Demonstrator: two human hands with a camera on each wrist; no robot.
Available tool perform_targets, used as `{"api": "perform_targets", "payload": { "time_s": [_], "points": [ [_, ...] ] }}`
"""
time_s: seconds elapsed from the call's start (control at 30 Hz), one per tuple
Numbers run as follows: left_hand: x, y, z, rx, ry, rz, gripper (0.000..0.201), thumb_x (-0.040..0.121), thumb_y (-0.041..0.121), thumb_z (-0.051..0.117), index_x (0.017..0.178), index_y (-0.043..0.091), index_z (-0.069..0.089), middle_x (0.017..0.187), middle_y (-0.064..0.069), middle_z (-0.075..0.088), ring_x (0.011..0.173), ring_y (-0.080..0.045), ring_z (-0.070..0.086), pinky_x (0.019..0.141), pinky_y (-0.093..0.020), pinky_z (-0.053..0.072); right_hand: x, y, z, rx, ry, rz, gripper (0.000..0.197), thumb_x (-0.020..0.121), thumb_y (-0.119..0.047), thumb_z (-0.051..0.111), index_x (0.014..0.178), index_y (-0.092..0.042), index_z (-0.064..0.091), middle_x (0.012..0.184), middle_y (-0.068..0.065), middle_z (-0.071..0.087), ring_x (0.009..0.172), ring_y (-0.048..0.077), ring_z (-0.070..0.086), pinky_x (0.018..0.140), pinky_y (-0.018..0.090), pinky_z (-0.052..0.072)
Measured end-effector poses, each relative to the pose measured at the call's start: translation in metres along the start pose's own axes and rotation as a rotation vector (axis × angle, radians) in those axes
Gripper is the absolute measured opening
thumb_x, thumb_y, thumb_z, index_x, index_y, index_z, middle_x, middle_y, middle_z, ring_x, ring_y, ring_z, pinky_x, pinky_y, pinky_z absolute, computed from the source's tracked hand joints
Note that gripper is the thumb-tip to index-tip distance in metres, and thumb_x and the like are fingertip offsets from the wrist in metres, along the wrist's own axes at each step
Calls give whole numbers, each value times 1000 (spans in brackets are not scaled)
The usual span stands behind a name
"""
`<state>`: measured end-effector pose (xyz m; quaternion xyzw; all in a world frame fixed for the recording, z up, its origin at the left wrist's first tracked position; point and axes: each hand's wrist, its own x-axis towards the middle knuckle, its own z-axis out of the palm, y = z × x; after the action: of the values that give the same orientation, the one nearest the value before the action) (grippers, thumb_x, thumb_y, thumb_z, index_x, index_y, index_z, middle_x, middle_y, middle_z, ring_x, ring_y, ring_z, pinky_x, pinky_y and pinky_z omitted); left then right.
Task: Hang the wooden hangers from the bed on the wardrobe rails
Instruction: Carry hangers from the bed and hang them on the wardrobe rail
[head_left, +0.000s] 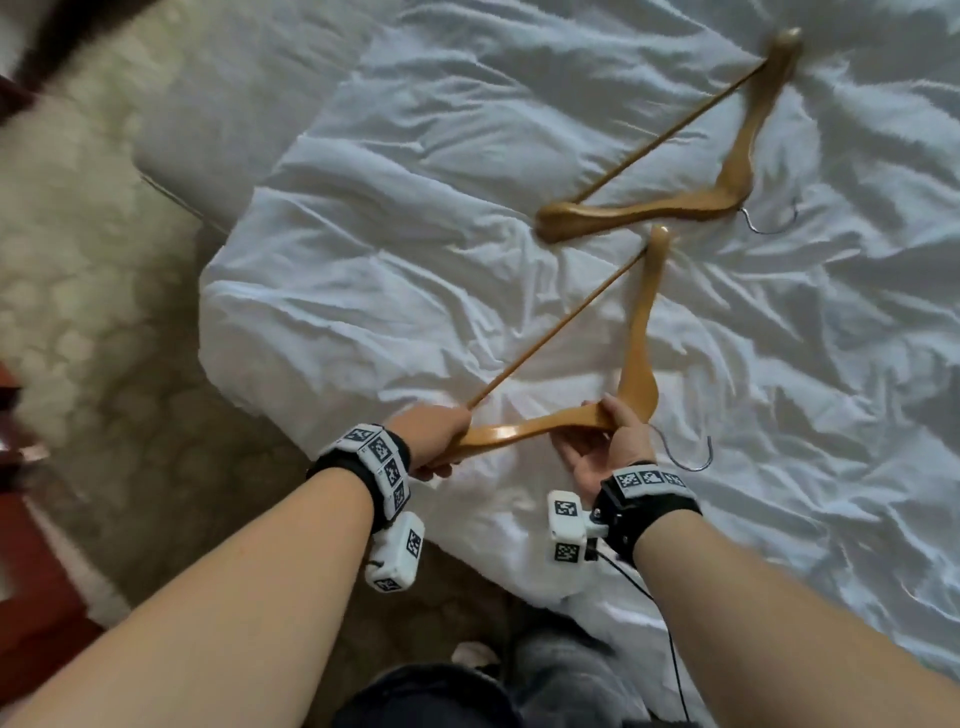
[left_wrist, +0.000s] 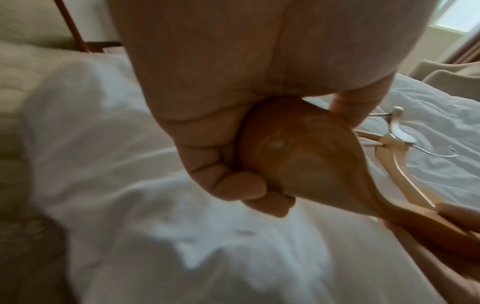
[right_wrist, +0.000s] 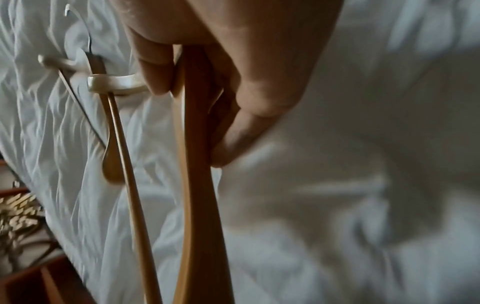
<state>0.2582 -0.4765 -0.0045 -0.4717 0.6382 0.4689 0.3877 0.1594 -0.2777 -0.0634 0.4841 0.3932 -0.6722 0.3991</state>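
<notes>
A wooden hanger (head_left: 636, 374) with a metal hook (head_left: 691, 457) is lifted just above the white bed (head_left: 363, 291) near its corner. My left hand (head_left: 434, 441) grips the hanger's rounded left end (left_wrist: 298, 156). Near the middle of the shoulder piece (right_wrist: 200, 164), by the hook, my right hand (head_left: 605, 439) grips the same hanger. A second wooden hanger (head_left: 727, 176) lies flat on the bed farther back, with its hook (head_left: 774, 221) pointing right. No wardrobe rail is in view.
The bed's white cover is crumpled and spreads to the right. Patterned carpet (head_left: 104, 312) lies left of the bed. Dark red wooden furniture (head_left: 31, 571) stands at the left edge. A cable (head_left: 670, 649) hangs from my right wrist.
</notes>
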Motion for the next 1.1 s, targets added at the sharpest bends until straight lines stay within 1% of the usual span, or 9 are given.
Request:
{"api": "perform_targets", "payload": {
  "time_s": [0.07, 0.2, 0.37, 0.47, 0.57, 0.77, 0.83, 0.93, 1.1],
  "points": [
    [-22, -30, -15, -48, 29, 23, 37, 94, 40, 50, 99, 9, 68, 81, -10, 72, 65, -29, 70, 55, -28, 48, -11, 22, 18, -73, -53, 28, 13, 87, -24, 65, 88, -12, 60, 84, 11, 69, 87, 30, 69, 92, 52, 52],
    [-69, -99, -45, -16, 116, 54, 73, 77, 76, 37, 108, 21, 73, 80, -3, 74, 54, -10, 68, 59, -20, 51, -38, 75, 61, -240, -160, 71, 14, 85, -16, 55, 95, -5, 56, 90, 18, 69, 97, 38, 68, 97, 52, 49],
    [-130, -218, -53, -451, 340, -39, 56, 90, 64, 52, 93, 13, 74, 78, -7, 77, 72, -28, 74, 58, -31, 49, -97, 167, 122, -460, -373, 120, 8, 73, -7, 49, 68, -11, 46, 66, 11, 48, 66, 30, 55, 99, 49, 43],
    [-173, -289, -46, -562, 549, -54, 49, 89, 64, 57, 86, 18, 73, 81, 0, 75, 84, -24, 70, 78, -34, 49, -140, 232, 149, -657, -481, 124, 11, 75, -2, 50, 72, -11, 45, 66, 10, 44, 63, 27, 49, 92, 46, 45],
    [-214, -358, -33, -784, 693, -78, 32, 89, 53, 66, 89, 21, 73, 92, 1, 76, 87, -19, 71, 83, -38, 55, -190, 299, 157, -889, -631, 81, 13, 75, 5, 50, 79, -8, 48, 64, 12, 47, 61, 27, 50, 83, 44, 49],
    [-311, -473, -2, -1369, 1009, -10, 18, 81, 40, 72, 78, 22, 72, 89, -6, 77, 88, -33, 74, 73, -43, 54, -288, 427, 120, -1521, -1022, -147, 21, 67, 8, 56, 59, -11, 62, 63, 12, 54, 63, 29, 48, 61, 38, 38],
    [-353, -502, 16, -1531, 1063, 99, 16, 84, 34, 71, 82, 18, 71, 89, -9, 74, 82, -31, 70, 71, -41, 50, -319, 465, 97, -1759, -1116, -236, 19, 60, 3, 64, 67, -14, 68, 66, 10, 56, 63, 26, 50, 58, 33, 39],
    [-415, -537, 47, -1758, 1068, 298, 17, 89, 28, 71, 97, 14, 71, 93, -12, 71, 86, -31, 66, 79, -45, 48, -370, 518, 58, -2009, -1310, -351, 21, 61, -3, 67, 79, -13, 69, 70, 7, 61, 59, 19, 53, 55, 28, 40],
    [-500, -593, 104, -2050, 1103, 519, 54, 83, 37, 80, 123, 4, 67, 119, -24, 70, 111, -39, 68, 103, -49, 50, -454, 591, -2, -2153, -1639, -454, 22, 72, 4, 68, 79, -16, 69, 64, -3, 61, 59, 11, 52, 54, 18, 40]
  ]
}}
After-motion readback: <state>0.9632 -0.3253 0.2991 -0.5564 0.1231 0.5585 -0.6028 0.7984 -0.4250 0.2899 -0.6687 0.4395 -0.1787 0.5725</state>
